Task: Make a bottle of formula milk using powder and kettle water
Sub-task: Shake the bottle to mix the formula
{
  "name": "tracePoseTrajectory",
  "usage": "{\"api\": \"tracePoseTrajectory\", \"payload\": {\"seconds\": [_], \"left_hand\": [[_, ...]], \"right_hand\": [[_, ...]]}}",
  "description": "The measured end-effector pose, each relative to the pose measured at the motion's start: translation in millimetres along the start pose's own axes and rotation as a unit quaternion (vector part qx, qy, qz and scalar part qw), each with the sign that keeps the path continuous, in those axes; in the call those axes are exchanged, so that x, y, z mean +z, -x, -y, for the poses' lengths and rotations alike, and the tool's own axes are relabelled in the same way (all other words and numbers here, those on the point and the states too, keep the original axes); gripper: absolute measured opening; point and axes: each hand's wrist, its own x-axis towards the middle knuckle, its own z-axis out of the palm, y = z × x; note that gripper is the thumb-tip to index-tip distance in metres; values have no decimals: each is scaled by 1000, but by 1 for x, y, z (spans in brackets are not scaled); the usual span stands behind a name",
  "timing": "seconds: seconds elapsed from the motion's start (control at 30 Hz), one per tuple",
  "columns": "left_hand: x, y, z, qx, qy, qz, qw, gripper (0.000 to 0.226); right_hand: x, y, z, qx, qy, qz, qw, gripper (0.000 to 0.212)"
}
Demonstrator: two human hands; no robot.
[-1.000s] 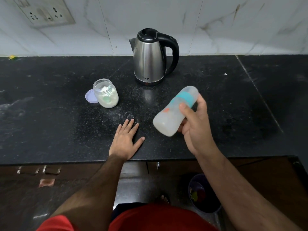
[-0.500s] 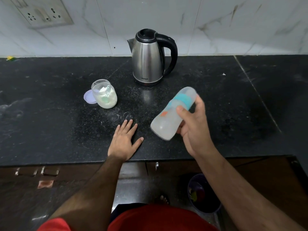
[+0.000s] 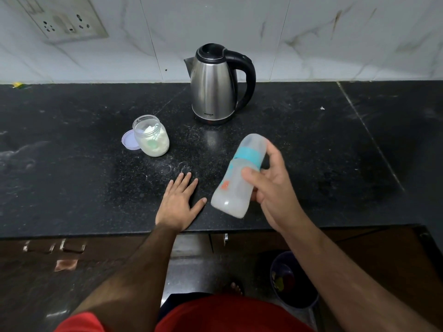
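My right hand [image 3: 271, 188] grips a capped baby bottle [image 3: 236, 180] with a teal collar, tilted above the counter with its base toward me and milky liquid inside; the bottle looks motion-blurred. My left hand [image 3: 178, 201] rests flat on the black counter [image 3: 72, 176] near the front edge, fingers straight. An open clear jar of white powder [image 3: 152, 136] with a scoop inside stands to the left, its lilac lid [image 3: 129, 140] lying beside it. The steel kettle [image 3: 213, 85] with a black handle stands at the back by the wall.
A wall socket panel [image 3: 67, 19] is at the upper left on the tiled wall. Below the counter edge are cabinet fronts and a dark bucket [image 3: 292, 281] on the floor at the right. A seam crosses the counter at the right.
The bottle in my right hand shifts slightly up and down between frames, staying tilted. My left hand stays flat on the counter.
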Motion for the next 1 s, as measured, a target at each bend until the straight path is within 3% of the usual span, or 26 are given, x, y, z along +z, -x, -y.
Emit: {"api": "tracePoseTrajectory", "payload": {"seconds": [0.13,0.33,0.5,0.7,0.87,1.0], "left_hand": [[1,1,0,-5,4,-5,1000,80],[-1,1,-1,-3,5,1,1000,83],[2,0,0,-5,4,-5,1000,80],[0,0,-1,-2,3,1,1000,84],[2,1,0,-4,0,-1,1000,83],[0,0,0,-2,1,9,1000,86]], "right_hand": [[-7,-11,9,-37,-81,-84,993,65],[-7,1,-1,22,10,25,999,78],[-13,-7,10,-31,-68,-78,994,71],[-7,10,-1,25,38,34,998,80],[-12,-2,10,-27,-38,-91,995,68],[-8,13,7,25,31,1,999,80]]}}
